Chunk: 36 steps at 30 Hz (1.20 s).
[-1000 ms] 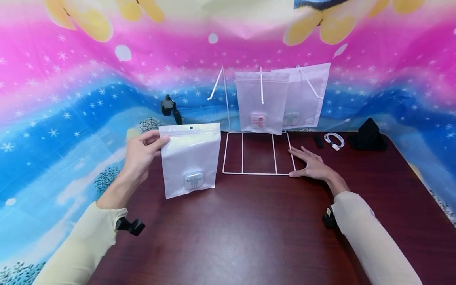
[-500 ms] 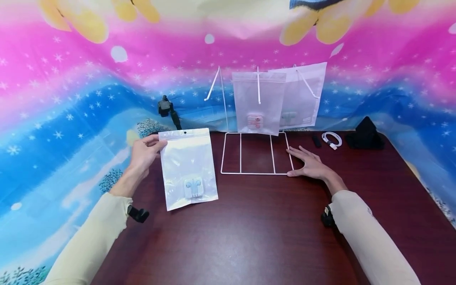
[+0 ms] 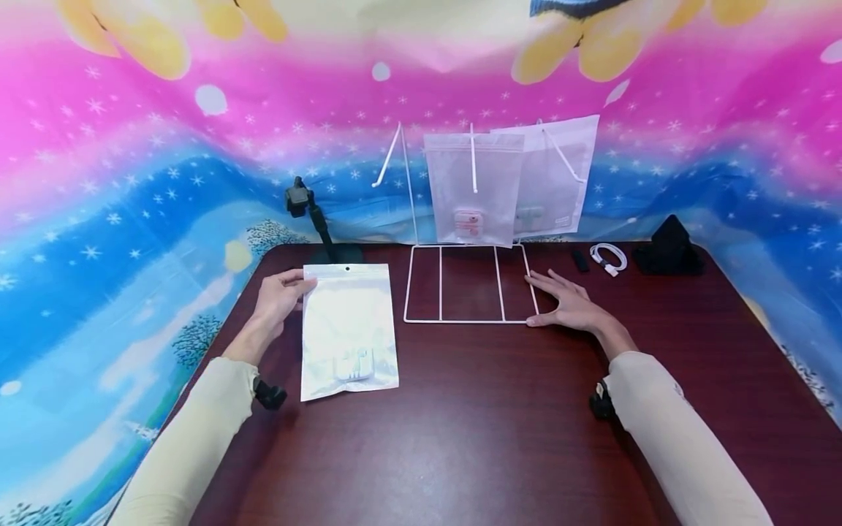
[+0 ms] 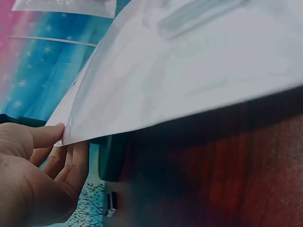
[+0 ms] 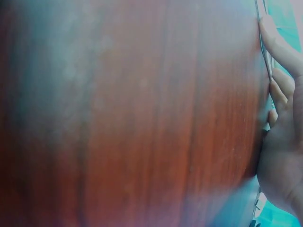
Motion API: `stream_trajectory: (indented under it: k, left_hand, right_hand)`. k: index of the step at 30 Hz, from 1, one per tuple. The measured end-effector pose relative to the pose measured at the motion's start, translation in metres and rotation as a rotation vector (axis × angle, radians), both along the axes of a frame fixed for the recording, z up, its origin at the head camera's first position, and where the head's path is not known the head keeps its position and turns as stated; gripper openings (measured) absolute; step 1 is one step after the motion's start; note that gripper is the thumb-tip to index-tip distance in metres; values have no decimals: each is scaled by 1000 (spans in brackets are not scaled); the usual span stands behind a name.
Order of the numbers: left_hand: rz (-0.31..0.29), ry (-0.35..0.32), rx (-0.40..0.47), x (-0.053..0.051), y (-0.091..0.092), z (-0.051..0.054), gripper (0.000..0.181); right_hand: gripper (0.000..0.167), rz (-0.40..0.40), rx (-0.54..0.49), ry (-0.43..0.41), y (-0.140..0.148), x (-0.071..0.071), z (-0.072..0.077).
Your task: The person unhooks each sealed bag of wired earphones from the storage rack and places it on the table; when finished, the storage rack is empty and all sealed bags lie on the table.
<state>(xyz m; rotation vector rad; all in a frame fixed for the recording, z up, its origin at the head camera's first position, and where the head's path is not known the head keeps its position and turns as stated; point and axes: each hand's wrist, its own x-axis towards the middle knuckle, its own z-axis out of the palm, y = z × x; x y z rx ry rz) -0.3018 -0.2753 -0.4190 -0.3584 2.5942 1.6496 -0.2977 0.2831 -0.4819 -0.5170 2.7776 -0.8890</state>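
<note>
White bag (image 3: 349,321), white rack (image 3: 470,321), wood-grained red-brown worktop (image 3: 434,431).
The backdrop (image 3: 723,95) runs cream, pink and blue, scattered with white snowflakes and yellow shapes. The middle bag (image 3: 454,179) looks pale lilac, its case (image 3: 469,223) red and white. Sleeves (image 3: 677,420) are cream, the cable (image 3: 613,271) white, the stand (image 3: 667,252) black.

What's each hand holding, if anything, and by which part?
The left hand pinches the white pouch near its upper left corner. The right hand appears only to touch the wire rack, along its base's right side.

A reddish-brown table (image 3: 454,409) bears a white rack (image 3: 470,321), cable (image 3: 612,269), black stand (image 3: 320,221).
</note>
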Motion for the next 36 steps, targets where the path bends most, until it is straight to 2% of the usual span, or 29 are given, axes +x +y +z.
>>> stream_trajectory:
  k: [10, 20, 24, 29, 33, 36]
  left_hand:
    - [-68, -61, -61, -5, 9, -26, 44]
    - [-75, -99, -98, -8, 18, -39, 45]
    - [-79, -68, -129, -8, 15, -36, 48]
    - [-124, 17, -201, -6, 10, -26, 41]
    - [-162, 78, -240, -6, 7, -11, 40]
    - [-193, 116, -205, -7, 8, 5, 42]
  right_hand:
    - [99, -12, 3, -12, 0, 0, 0]
    - [98, -8, 2, -16, 0, 1, 1]
    - [99, -11, 4, -12, 0, 0, 0]
    - [99, -10, -4, -7, -1, 1, -1]
    - [99, -6, -15, 4, -1, 1, -2]
    - [100, -6, -17, 11, -1, 2, -1]
